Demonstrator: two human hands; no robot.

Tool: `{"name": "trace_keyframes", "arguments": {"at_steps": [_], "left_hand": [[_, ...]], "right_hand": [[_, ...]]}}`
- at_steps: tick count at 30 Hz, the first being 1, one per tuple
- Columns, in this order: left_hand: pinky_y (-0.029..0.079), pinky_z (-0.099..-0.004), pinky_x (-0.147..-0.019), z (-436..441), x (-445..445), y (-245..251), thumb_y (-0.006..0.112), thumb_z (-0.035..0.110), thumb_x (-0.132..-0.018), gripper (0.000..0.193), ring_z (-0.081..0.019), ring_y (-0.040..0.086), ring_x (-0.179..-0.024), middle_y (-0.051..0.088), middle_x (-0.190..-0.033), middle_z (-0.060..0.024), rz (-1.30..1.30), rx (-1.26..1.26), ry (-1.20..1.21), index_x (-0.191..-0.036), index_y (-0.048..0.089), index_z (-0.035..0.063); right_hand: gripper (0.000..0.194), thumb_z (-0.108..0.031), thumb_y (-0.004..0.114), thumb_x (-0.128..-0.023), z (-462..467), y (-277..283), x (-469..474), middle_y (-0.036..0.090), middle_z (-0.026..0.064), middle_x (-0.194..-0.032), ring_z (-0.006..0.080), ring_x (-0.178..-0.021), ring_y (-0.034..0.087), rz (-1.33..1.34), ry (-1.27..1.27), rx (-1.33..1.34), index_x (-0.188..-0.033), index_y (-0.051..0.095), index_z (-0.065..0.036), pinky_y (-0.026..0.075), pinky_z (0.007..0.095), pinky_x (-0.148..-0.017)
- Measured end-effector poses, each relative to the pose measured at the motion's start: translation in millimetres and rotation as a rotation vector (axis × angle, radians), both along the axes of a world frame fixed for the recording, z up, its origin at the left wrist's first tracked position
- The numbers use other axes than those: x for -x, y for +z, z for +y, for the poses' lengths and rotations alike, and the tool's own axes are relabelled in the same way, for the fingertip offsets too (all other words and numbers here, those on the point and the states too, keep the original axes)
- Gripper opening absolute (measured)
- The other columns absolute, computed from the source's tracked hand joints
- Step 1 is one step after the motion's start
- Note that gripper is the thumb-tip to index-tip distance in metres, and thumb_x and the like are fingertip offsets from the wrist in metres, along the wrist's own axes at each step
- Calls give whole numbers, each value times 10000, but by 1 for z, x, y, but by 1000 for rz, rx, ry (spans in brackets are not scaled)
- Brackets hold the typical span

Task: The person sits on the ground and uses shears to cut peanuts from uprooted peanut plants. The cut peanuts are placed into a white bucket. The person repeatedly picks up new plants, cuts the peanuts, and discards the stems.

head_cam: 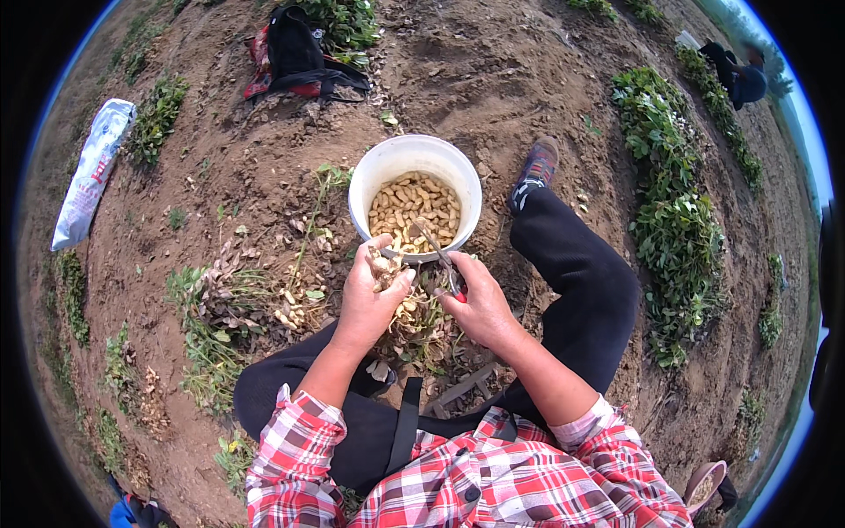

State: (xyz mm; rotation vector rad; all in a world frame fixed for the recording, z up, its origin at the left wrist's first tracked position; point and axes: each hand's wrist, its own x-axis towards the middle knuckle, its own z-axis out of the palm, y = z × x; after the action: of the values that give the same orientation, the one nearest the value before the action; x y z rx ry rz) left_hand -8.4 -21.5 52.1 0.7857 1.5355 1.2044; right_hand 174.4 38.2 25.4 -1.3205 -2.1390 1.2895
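Observation:
In my left hand (373, 290) is a small bunch of peanut pods (384, 267) with roots, held at the near rim of a white plastic bucket (358, 191). My right hand (480, 302) grips a pair of scissors or snips (457, 285) with red on the handle, its blades pointing over the bucket towards the bunch. Many loose peanuts in their shells (422, 201) lie in the bucket. Below my hands, between my legs, is a pulled peanut plant with pale pods (406, 310), partly hidden by my left hand.
Uprooted peanut plants (218, 310) lie at the left, and a long row of green plants (680, 224) at the right. A black and red bag (294, 56) sits beyond the bucket. A white printed sack (96, 171) lies far left. Another person (746, 79) is at the upper right.

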Motion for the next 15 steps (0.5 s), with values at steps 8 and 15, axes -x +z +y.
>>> {"name": "trace_keyframes", "arguments": {"at_steps": [8,15], "left_hand": [[499,-259,-837,-2,11,5,623,30,-909,491,-99,578,-949,594,-1124,-75,-32,-19,-15,-1358,426,-2],[509,-312,-873,-7,12,-15,661,89,-901,460,-150,620,-929,642,-1030,-100,205,-54,-181,-1306,463,-6]], "right_hand": [[563,-192,727,-822,26,30,-17,589,209,-1092,390,-1039,586,-89,296,-46,-1331,514,-82,472,475,-897],[479,-142,703,-820,12,34,-18,618,202,-958,360,-920,629,44,345,133,-1270,565,-53,496,451,-835]]}}
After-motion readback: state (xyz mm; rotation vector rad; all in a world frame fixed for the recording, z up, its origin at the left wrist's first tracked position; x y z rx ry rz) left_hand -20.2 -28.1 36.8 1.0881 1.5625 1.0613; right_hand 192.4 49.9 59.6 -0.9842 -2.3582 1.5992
